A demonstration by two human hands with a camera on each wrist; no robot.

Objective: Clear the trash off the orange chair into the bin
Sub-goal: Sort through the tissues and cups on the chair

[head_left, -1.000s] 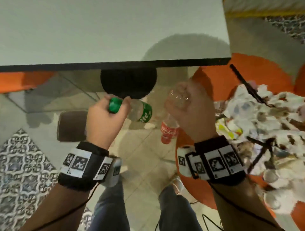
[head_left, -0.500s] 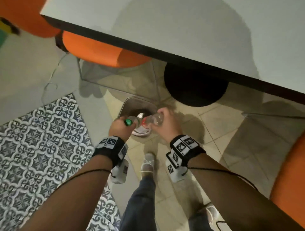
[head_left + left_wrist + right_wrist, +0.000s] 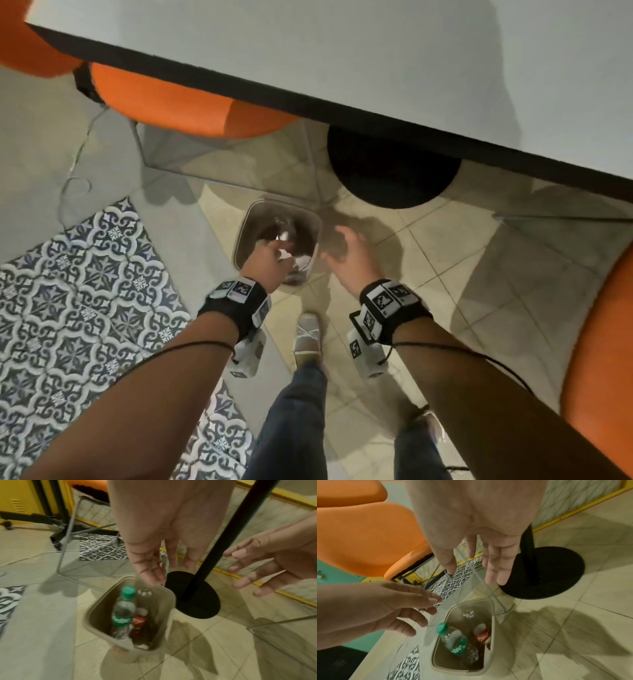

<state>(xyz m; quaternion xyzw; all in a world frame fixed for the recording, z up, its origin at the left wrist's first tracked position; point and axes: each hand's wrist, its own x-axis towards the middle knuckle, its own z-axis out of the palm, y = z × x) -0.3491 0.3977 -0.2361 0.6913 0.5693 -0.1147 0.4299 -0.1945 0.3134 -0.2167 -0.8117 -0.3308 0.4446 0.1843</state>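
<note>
Bottles (image 3: 123,613) stand slanted inside the bin (image 3: 96,609), caps up; both hands' fingers (image 3: 149,570) spread empty above it.

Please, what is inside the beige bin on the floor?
Inside the bin lie a green-capped bottle and a red-labelled bottle, plus another clear bottle. Something white shows at the bottom; the rest is covered.

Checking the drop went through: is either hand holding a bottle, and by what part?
Neither. The left hand and right hand are open and empty; both bottles lie in the bin.
</note>
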